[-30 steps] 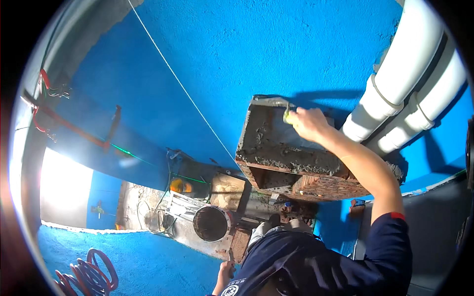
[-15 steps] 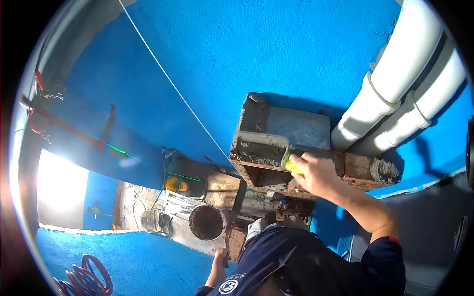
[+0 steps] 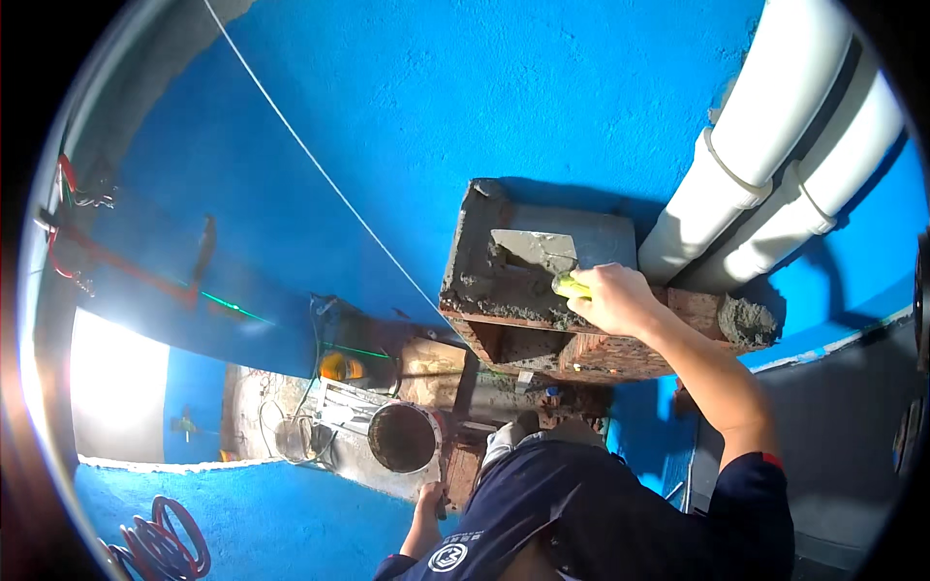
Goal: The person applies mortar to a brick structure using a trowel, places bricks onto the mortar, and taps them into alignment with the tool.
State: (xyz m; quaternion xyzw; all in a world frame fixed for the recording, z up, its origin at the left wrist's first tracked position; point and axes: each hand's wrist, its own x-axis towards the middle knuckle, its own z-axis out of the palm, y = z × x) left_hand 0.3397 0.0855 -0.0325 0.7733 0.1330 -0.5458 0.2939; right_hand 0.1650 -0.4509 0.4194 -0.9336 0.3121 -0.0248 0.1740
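My right hand (image 3: 620,298) is closed round the yellow-green handle of a trowel (image 3: 552,250). The grey metal blade lies over wet mortar (image 3: 475,276), which coats the top of a low brick wall (image 3: 620,353) built against the blue wall. Some mortar shows along the blade's left edge. Down by the bucket (image 3: 439,428), my left hand (image 3: 429,502) is closed on a dark thing, mostly hidden in the fingers, that I cannot make out.
Two white pipes (image 3: 717,174) stand at the right, behind the brickwork's end. A taut white string (image 3: 320,155) runs diagonally to the brickwork's left corner. Coiled hose (image 3: 165,547) hangs lower left. A yellow-and-black object (image 3: 339,366) lies near boards.
My right hand has moved the trowel up and away from the front edge, its blade now turned over the mortar. My left hand stays beside the bucket.
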